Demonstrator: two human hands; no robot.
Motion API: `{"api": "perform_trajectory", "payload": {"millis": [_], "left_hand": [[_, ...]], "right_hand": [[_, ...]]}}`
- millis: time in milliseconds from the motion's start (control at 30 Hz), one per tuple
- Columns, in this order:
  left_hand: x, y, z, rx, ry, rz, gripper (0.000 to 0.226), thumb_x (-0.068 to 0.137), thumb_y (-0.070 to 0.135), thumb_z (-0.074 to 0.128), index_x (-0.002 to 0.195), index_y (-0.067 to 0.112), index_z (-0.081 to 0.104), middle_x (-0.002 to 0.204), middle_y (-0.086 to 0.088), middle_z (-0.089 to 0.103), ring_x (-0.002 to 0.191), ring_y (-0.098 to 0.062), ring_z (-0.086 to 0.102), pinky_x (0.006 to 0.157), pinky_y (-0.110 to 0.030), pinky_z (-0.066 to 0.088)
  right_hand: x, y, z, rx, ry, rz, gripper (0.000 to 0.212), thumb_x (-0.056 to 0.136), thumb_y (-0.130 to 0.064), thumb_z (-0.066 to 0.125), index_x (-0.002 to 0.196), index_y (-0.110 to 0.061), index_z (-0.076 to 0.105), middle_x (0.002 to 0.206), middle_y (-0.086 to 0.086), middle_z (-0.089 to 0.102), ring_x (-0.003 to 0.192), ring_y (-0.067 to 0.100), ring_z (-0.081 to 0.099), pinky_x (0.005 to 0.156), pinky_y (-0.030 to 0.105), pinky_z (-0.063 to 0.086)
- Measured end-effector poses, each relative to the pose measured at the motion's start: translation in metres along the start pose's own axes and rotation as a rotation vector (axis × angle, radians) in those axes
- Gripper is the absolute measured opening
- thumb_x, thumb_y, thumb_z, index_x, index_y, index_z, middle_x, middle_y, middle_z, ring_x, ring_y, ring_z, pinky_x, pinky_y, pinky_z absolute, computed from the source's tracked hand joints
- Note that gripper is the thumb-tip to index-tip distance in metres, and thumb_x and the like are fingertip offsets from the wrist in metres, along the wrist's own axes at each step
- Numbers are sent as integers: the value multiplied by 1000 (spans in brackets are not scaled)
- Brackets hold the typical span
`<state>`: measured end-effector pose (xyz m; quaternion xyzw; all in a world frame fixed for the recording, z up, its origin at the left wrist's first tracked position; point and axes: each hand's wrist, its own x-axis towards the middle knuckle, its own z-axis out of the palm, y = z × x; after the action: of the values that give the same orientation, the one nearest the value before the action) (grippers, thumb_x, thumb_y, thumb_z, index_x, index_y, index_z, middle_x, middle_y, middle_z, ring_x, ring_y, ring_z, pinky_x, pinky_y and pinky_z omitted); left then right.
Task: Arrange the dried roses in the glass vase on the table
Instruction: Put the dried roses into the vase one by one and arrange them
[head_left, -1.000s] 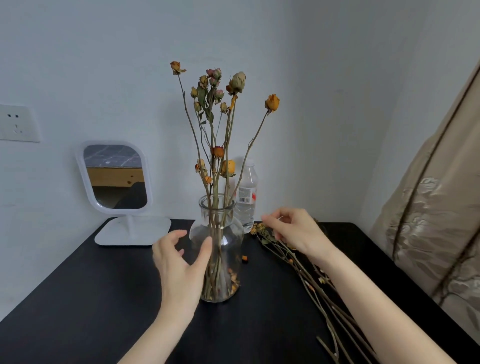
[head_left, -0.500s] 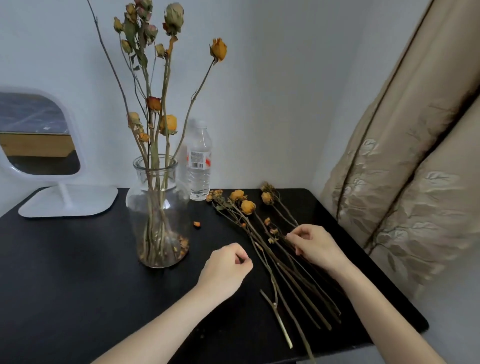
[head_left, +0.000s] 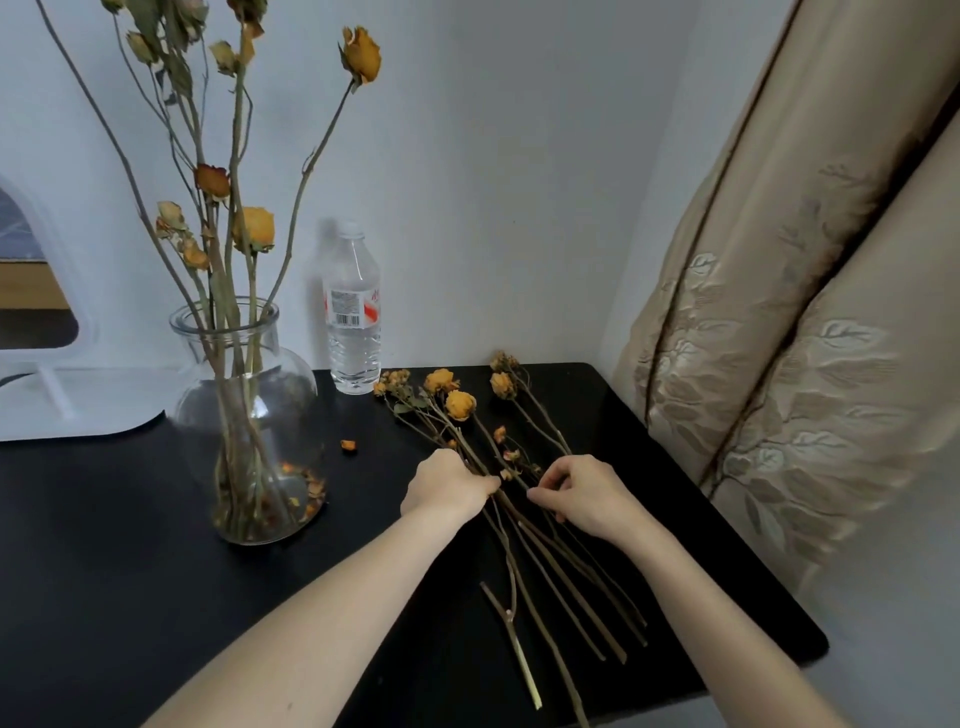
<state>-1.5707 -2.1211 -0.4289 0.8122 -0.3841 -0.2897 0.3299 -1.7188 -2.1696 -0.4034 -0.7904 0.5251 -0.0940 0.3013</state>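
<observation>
A clear glass vase (head_left: 244, 415) stands on the black table (head_left: 130, 561) at the left and holds several tall dried roses (head_left: 223, 197). Loose petals lie at its bottom. Right of it a bundle of dried roses (head_left: 462, 405) lies flat, yellow heads toward the wall, stems (head_left: 561, 582) toward me. My left hand (head_left: 447, 486) rests on the middle of those stems with fingers curled around them. My right hand (head_left: 582, 493) is beside it, fingertips pinching at the stems. Which stems each hand grips is hidden.
A plastic water bottle (head_left: 352, 312) stands at the wall behind the bundle. A white standing mirror (head_left: 62, 400) fills the far left. A single fallen petal (head_left: 348, 445) lies beside the vase. A beige curtain (head_left: 805, 312) hangs close to the table's right edge.
The view has swung right and down from the vase. My left hand left the vase and reached the stems on the table. My right hand slid along the bundle toward its middle.
</observation>
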Motion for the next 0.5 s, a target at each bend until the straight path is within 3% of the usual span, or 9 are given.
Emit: {"api": "perform_trajectory", "payload": {"millis": [167,300,400,500], "left_hand": [[3,1,2,-76,-2,-44,24,74,29,67,88,10,69,85,-4,68,77,-20,63,66,-30,50],[1,1,-2,-173,-18,-77,22,74,23,68,86,5,68,57,-2,48,49,-17,45,50,-25,37],[-2,-1,-4,-263,-4,-97,21,75,20,70,85,2,68,58,-2,46,48,-16,41,46,-24,33],[-7,-2,-7,-341,4,-79,17,77,21,71,78,5,69,60,-6,53,52,-15,50,50,-23,36]], "right_hand": [[4,2,3,-20,-1,-5,15,83,-35,68,75,-27,57,69,-6,60,64,4,56,52,16,38],[7,2,5,-17,4,-17,15,82,-34,69,73,-26,60,70,-7,59,65,3,56,53,16,40],[8,-1,6,-13,4,-23,16,82,-31,69,70,-26,60,70,-7,60,65,3,56,55,16,41],[7,-4,5,7,12,-11,15,83,-29,68,71,-26,60,72,-5,61,67,5,58,56,16,42]]}}
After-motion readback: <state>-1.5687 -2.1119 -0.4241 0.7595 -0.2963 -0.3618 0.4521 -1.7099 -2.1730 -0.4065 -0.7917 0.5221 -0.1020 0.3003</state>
